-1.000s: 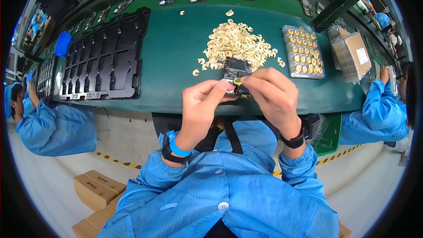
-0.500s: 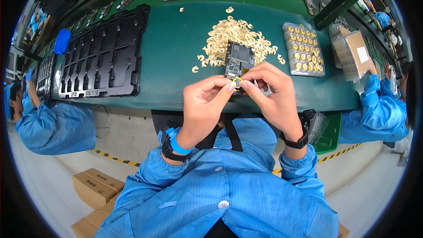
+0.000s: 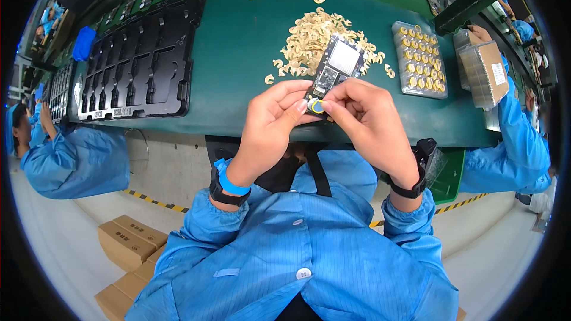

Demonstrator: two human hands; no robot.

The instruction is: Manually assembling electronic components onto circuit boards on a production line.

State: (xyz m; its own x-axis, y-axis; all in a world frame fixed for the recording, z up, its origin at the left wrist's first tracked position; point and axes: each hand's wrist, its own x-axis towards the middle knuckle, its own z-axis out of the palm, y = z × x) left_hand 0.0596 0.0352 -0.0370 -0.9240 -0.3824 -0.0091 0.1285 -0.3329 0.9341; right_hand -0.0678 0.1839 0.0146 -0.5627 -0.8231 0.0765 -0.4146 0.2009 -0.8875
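A small black circuit board (image 3: 336,66) with a pale square patch is held up between both hands above the green bench. My left hand (image 3: 273,120) pinches its lower left edge. My right hand (image 3: 364,118) grips its lower right edge, thumb and forefinger at a round yellow-rimmed disc (image 3: 317,106) on the board's near end. Behind the board lies a heap of small cream-coloured curved pieces (image 3: 315,40).
A large black moulded tray (image 3: 143,62) lies at the left of the green bench (image 3: 238,41). A clear tray of yellow discs (image 3: 418,59) sits at the right, with a brown box (image 3: 488,71) beyond it. People in blue coats work on both sides. Cardboard boxes (image 3: 128,244) stand on the floor.
Both hands have lifted the board closer to me and tilted it upright, so it looks larger. The fingers have closed around the disc at its near end.
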